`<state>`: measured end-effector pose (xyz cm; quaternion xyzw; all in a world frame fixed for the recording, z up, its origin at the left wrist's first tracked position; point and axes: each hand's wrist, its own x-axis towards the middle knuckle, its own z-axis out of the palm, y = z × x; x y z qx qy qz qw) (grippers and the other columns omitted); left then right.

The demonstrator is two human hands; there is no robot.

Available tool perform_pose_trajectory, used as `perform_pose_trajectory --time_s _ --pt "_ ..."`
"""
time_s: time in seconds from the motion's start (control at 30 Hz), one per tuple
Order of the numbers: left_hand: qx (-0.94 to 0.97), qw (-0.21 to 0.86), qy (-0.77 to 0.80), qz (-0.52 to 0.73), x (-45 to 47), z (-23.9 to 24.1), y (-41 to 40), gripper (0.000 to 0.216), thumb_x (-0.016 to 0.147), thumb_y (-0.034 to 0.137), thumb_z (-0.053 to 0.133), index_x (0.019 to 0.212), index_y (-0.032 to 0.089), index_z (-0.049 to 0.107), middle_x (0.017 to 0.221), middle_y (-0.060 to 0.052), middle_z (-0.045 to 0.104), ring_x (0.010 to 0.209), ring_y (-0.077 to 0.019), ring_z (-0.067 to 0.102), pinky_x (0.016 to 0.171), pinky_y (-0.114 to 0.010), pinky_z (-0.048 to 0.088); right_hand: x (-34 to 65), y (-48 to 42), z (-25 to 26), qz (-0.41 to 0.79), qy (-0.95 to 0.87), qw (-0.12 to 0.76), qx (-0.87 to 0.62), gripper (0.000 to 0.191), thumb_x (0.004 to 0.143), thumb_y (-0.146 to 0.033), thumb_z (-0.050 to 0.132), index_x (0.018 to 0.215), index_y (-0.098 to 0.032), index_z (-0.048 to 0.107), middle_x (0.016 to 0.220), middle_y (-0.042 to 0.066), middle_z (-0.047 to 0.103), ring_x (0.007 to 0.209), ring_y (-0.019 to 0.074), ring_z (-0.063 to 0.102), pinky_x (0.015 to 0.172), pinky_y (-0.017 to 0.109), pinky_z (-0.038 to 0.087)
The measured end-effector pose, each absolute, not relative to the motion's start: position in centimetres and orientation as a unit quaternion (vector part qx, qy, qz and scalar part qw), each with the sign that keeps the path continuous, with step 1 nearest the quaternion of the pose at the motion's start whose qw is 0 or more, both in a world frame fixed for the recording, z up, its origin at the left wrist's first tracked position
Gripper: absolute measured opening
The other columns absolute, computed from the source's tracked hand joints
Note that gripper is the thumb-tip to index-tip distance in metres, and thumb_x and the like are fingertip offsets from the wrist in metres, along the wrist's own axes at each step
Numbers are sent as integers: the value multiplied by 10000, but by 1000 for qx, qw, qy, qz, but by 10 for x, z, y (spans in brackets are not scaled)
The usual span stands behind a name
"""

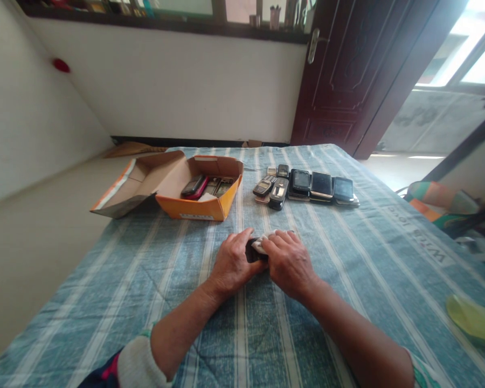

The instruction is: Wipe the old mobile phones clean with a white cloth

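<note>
My left hand [231, 260] is closed around a dark mobile phone [251, 251], low over the cloth-covered table. In my right hand [290, 263] a white cloth [259, 246] is bunched under the fingers and pressed against the phone. Most of the phone is hidden by the fingers and the cloth. Beyond my hands stands an open orange cardboard box [189, 209]. Several phones lie inside it, among them a dark and red one [194, 186]. To the box's right are stacks of phones, with a keypad phone [264, 186] and a silver-black phone [279, 193] in front.
Touchscreen phones [321, 184] lie in a row at the right of the stacks. The box's lid [139, 180] hangs open to the left. A striped blue cloth [178, 302] covers the table. A yellow-green item [472, 318] is at the right edge. A dark red door [339, 75] stands behind.
</note>
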<state>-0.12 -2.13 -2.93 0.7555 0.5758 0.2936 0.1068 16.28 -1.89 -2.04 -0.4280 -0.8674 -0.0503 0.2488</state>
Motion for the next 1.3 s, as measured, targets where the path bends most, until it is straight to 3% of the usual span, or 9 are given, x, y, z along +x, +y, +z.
perform_pose_trajectory --time_s 0.13,0.4,0.93,1.3 --pt "753 107 582 288 0 -27 -22 664 654 331 717 1243 91 524 1100 -145 665 1013 -288 617 905 -415 509 159 -14 -22 -33 -883 255 -393 113 891 -156 528 834 -171 624 811 56 646 837 216 509 796 343 339" --pt "759 101 573 292 -1 -28 -22 635 680 341 673 1245 94 523 1088 -145 672 1003 -290 624 899 -408 512 156 -13 -22 2 -906 273 -324 143 903 -138 497 822 -185 606 841 45 658 854 199 514 783 328 343" --pt "750 107 587 286 -2 -30 -23 741 640 494 755 1247 137 524 1047 -119 669 980 -282 633 889 -433 516 172 -14 -16 -76 -848 263 -454 149 811 -92 519 798 -179 640 725 40 647 743 200 526 711 316 314" --pt "748 107 587 290 -2 -31 -22 762 634 496 759 1262 128 532 1053 -127 670 988 -291 634 897 -432 511 170 -19 -11 -50 -837 258 -480 144 768 -64 551 761 -180 636 735 43 659 751 199 537 696 304 312"
